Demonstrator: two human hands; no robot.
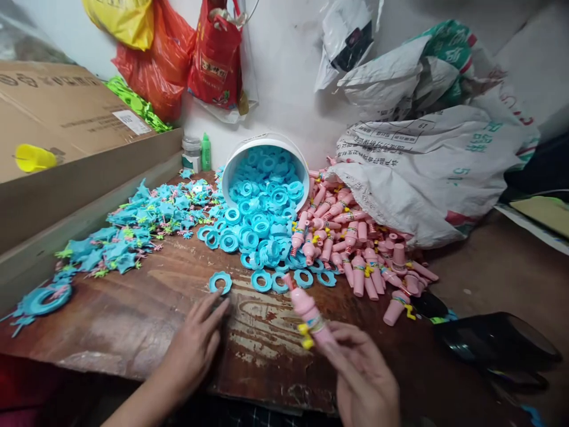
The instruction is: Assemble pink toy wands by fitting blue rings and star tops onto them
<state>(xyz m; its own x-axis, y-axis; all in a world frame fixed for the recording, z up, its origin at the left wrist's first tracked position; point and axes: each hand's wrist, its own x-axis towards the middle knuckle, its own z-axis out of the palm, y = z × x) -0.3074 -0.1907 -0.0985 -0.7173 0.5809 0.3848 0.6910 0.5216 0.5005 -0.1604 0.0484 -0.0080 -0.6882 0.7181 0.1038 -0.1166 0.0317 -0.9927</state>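
Hands over worn wooden surface (133, 320). Right hand (362, 376) grasps a pink bottle-shaped toy piece (310, 312) by its lower end, fingers wrapped round the base; the piece tilts up and to the left, its narrow tip pointing away from the person, with a yellow fitting and a coloured band near the fingers. Left hand (195, 344) lies flat and released, palm down, fingers stretched forward on the surface; fingertips sit just short of a single blue toothed ring (220, 282), apart from it, holding nothing.

Beyond both hands: a white bucket (267, 145) tipped on its side, mouth toward the person, spilling a heap of blue rings (260, 222) down to a loose row just ahead of the pink piece. Right of that heap, ahead of the right hand, a pile of pink bottle pieces (355, 243) runs out of an open white woven sack (427, 178). Far left of the left hand, a spread of blue star-shaped parts (133, 228) with small pink and green bits mixed in, lying along a cardboard box (66, 154). Right of the right hand, a dark glossy object (493, 344), kind not clear. Red plastic bags (213, 56) hang on the wall behind the bucket.
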